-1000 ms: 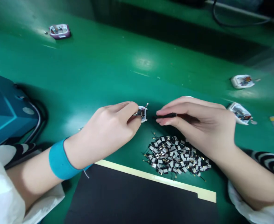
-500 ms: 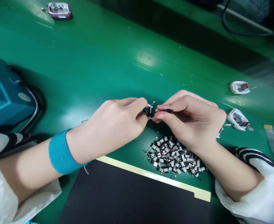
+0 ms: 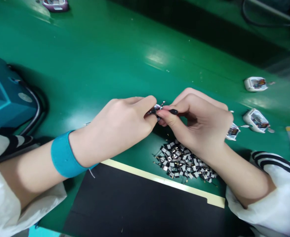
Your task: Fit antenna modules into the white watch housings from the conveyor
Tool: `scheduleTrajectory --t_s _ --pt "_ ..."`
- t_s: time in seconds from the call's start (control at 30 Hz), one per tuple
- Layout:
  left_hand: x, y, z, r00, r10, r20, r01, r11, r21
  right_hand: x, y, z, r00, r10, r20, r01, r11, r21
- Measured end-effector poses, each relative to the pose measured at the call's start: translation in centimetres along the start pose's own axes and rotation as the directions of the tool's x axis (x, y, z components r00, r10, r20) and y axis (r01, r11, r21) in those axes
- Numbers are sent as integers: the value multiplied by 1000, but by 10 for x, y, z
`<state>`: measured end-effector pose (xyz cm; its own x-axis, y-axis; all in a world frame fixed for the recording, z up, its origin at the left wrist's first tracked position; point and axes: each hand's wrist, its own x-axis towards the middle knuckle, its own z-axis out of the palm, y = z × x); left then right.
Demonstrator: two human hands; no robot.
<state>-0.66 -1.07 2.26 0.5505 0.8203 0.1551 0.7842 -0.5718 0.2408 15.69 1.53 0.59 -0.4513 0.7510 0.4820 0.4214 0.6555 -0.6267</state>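
My left hand (image 3: 120, 123) is closed around a small watch-like housing (image 3: 157, 107) with electronics inside, mostly hidden by the fingers. A thin piece sticks up from its far side. My right hand (image 3: 201, 123) pinches a slim black piece (image 3: 173, 112) between thumb and forefinger; its rounded end shows, but its exact kind is unclear. The right fingertips are right against the housing. Just below my right hand lies a pile of small black-and-white parts with thin leads (image 3: 178, 161). A teal band (image 3: 67, 157) circles my left wrist.
Open white housings (image 3: 255, 120) with electronics stand at the right, one partly behind my right hand. A purple housing (image 3: 56, 5) is at the far left. A black mat (image 3: 140, 204) with a cream edge lies in front. A teal device (image 3: 6, 98) with a cable stands left.
My right hand has moved left and slightly up, bringing its fingertips and the black piece against the housing. The view has shifted slightly, and more of the housing behind my right hand shows.
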Motion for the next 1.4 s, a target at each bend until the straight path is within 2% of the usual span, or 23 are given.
scheduleTrajectory --t_s 0.17,0.3,0.43,0.53,0.63,0.73,0.87,0.93,1.0,1.07,1.17,1.27,1.4 --pt "-1 -2 2 999 50 4 -50 990 132 -1 4 3 999 44 7 -44 997 65" --pt "-4 -4 2 995 97 0 -96 983 157 2 7 3 996 76 45 -82 986 146" --pt "-11 3 -2 996 84 -26 -79 985 154 13 5 -18 996 92 -4 -89 973 215" --pt "-15 11 -5 998 -8 -55 8 1000 14 17 2 -42 993 115 37 -118 987 111" --pt "-16 11 -9 994 -65 -89 44 974 -223 13 3 -53 950 198 243 -181 979 -90" --pt "-11 0 -12 989 -50 -138 3 947 -322 11 4 -48 908 183 377 -93 965 -245" --pt "-2 -17 -5 999 44 20 -35 939 -343 13 0 -32 912 78 402 14 975 -221" --pt "-1 -21 2 999 37 29 -25 939 -343 12 -4 -23 911 47 411 62 967 -247" --pt "-1 -22 9 1000 14 -5 -15 939 -344 10 -7 -15 908 11 420 152 924 -352" --pt "-3 -20 13 998 -15 -64 -9 932 -362 7 -10 -9 904 -16 427 242 842 -482" --pt "-4 -15 16 986 -87 -145 14 898 -439 3 -14 -7 909 -40 415 305 742 -597" --pt "-5 -10 15 977 -127 -171 32 879 -475 2 -18 -9 921 -84 381 324 707 -628" --pt "-5 -7 12 972 -136 -193 31 884 -466 5 -18 -11 935 -138 328 325 704 -631"
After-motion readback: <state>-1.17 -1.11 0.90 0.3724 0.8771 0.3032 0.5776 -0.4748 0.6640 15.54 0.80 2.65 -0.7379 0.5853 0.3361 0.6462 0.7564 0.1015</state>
